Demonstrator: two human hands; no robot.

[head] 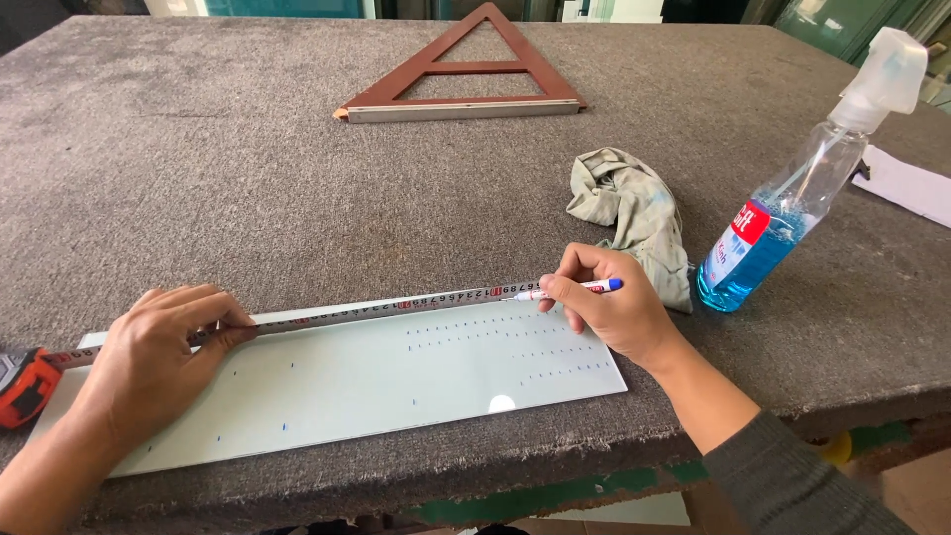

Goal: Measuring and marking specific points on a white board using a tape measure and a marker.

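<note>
Tape case: orange tape measure at panel's left end.
Left hand: fingers flat, pinning tape blade on pale glass panel.
Right hand: gripping blue marker, tip at blade.
Far side: wooden triangle.
Right: crumpled rag, blue spray bottle, unobstructed.

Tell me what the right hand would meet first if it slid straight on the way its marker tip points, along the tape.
The right hand points its marker leftward along the tape measure. Going on, it would likely meet the left hand pressing the tape onto the pale panel.
</note>
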